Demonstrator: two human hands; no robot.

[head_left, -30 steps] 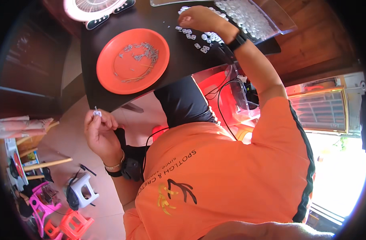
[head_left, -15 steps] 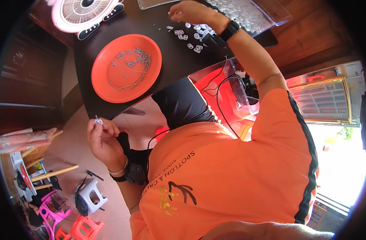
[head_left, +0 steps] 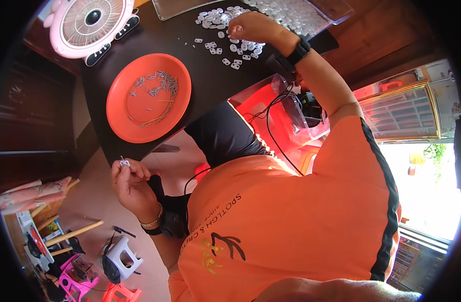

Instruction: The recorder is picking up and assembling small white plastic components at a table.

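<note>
My left hand (head_left: 132, 182), low and left beside the table's near corner, is closed in a pinch. Between thumb and fingers it grips a small white plastic piece (head_left: 124, 163) with a thin grey pin standing up from it. My right hand (head_left: 255, 27) is over the far part of the table, its fingers curled at a loose pile of white plastic pieces (head_left: 215, 19). What those fingers hold, if anything, is hidden. Several rectangular two-holed white pieces (head_left: 213, 49) lie nearer. An orange-red round basin (head_left: 122, 103) on the table contains loose grey pins (head_left: 162, 84).
A clear bin (head_left: 327, 11) full of white pieces stands at the far right of the dark table (head_left: 210, 80). A pink fan (head_left: 93, 20) is at the far left. Black cables (head_left: 268, 118) hang by a red container at right. A white stool (head_left: 123, 257) is on the floor.
My right hand has drawn back slightly beside the pile, which shows more now. The view has shifted a little. My left hand keeps its grip on the white piece.
</note>
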